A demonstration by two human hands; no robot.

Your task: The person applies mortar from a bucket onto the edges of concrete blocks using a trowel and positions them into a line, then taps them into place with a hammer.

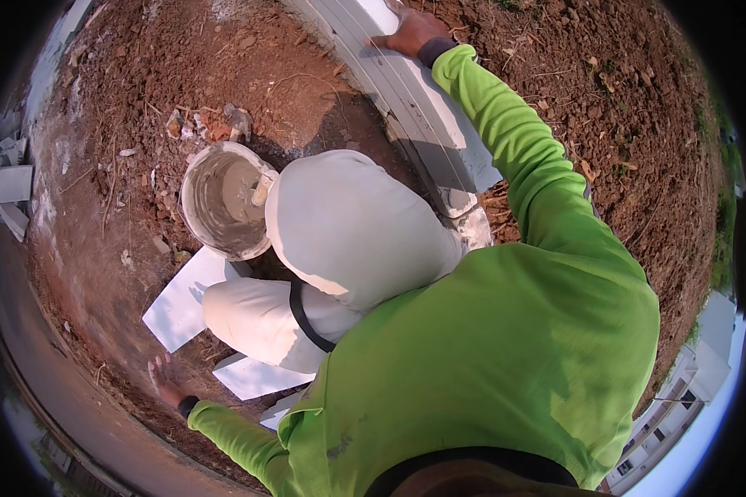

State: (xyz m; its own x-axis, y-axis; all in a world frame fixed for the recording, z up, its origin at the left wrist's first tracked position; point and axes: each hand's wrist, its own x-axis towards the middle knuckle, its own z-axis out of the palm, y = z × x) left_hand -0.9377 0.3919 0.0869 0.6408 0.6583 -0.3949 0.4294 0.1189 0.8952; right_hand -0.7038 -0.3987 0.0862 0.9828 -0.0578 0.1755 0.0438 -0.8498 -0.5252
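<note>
My right hand (412, 35) lies on the top of a long low wall (423, 124) with a grey side face and a white top, its thumb stretched out apart from the fingers. The fingertips are partly cut off by the picture's upper edge. Down at the lower left, my left hand (166, 381) hangs with fingers apart and nothing in it. Closest to it is a white flat slab (182, 302) on the soil. Another white slab (257, 377) lies partly under my bent leg. Beside my knee stands a bucket (199, 178) with grey mortar inside and a light-coloured handle (264, 189) at its rim.
Brown soil (622, 99) with clods and dry leaves spreads beyond the wall. Small rubble (224, 124) lies behind the bucket. Stacked grey slabs (13, 184) sit at the far left, near a paved strip (50, 364). A pale building (671, 398) shows at the lower right.
</note>
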